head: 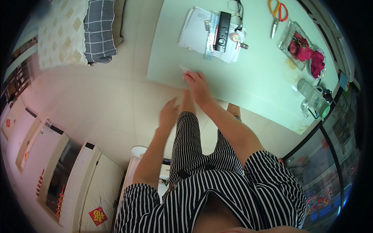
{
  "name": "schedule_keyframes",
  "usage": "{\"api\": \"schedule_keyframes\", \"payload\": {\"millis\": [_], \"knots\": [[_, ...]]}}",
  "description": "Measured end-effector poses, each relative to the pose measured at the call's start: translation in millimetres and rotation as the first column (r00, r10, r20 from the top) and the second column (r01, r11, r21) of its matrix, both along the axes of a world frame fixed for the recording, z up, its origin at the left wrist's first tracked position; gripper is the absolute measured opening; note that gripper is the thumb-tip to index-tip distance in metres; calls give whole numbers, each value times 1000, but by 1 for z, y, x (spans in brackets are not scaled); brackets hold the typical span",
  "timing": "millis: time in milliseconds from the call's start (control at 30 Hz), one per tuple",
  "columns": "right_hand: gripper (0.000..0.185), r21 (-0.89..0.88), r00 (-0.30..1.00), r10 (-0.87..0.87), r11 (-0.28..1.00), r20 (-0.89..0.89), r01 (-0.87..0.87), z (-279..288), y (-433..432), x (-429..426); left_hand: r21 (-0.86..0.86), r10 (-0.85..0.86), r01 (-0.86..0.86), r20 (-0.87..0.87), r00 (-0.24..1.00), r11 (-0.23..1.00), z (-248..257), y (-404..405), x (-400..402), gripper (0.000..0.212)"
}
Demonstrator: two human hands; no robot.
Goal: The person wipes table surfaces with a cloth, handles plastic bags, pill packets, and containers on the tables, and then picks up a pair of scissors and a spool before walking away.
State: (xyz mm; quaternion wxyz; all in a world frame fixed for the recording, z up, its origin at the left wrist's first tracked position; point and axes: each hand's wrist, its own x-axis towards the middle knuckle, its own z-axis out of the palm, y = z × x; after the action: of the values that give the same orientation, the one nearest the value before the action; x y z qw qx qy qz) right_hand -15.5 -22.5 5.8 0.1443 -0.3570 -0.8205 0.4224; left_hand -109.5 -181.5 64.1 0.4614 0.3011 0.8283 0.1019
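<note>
My right hand (199,87) is over the near edge of the pale green tabletop (250,78), its fingers closed on a small white thing (184,68). Motion blurs that thing, possibly a tissue or scrap of paper, and part of it is hidden by the fingers. To the left and lower, my left hand (169,112) hangs beyond the table edge above the floor. It is blurred and appears bare of any object, with thumb and fingers apart. Farther in on the table lies a stack of papers (193,32), topped by a black remote control (223,32) and a clear ruler (210,43).
Scissors (276,18) and eyeglasses (240,14) lie toward the back. At right are a glass tray (287,35) with dark pink pieces, a bowl (317,64) and a clear bottle (310,93). A cloth-covered seat (100,32) stands at upper left.
</note>
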Motion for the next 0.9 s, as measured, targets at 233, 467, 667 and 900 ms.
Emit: {"api": "schedule_keyframes", "payload": {"millis": [233, 467, 667, 900], "knots": [[19, 111, 954, 260, 954, 152, -278, -19, 18, -139, -252, 168, -196, -131, 977, 948, 3, -112, -88, 36], [9, 129, 928, 350, 922, 127, -365, -27, -8, -10, -5, 33, -34, -135, 990, 999, -9, -18, -84, 31], [8, 329, 664, -478, 878, 575, 347, -10, 81, 203, 193, 28, -12, -80, 996, 981, -22, 89, -84, 25], [15, 412, 764, -578, 794, 286, 447, -27, 51, 150, 44, -10, 18, -177, 984, 999, -55, 158, -65, 54]]}}
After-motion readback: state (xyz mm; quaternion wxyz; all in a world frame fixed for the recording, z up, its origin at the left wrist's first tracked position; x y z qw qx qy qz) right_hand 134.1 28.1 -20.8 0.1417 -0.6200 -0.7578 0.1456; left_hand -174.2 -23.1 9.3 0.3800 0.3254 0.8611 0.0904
